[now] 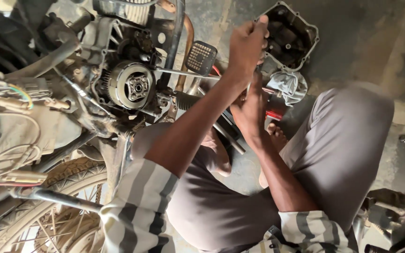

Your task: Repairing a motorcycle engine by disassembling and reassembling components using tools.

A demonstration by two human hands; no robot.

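Motorcycle engine [118, 70] stood with its side cover off, the round clutch assembly [131, 86] exposed at its middle. Spoked wheel [57, 206] sat below the clutch, close against the frame. Removed engine cover [290, 35] lay on the concrete floor well to the right of the clutch, inner side up. Grey rag [288, 85] lay just below that cover. Foot pedal [200, 57] and bent lever stood between clutch and hands, partly blocking the reach. Left hand [247, 44] was closed in a fist near the cover's edge; what it clamped could not be told. Right hand [249, 110] was curled around a thin metal tool [254, 82].
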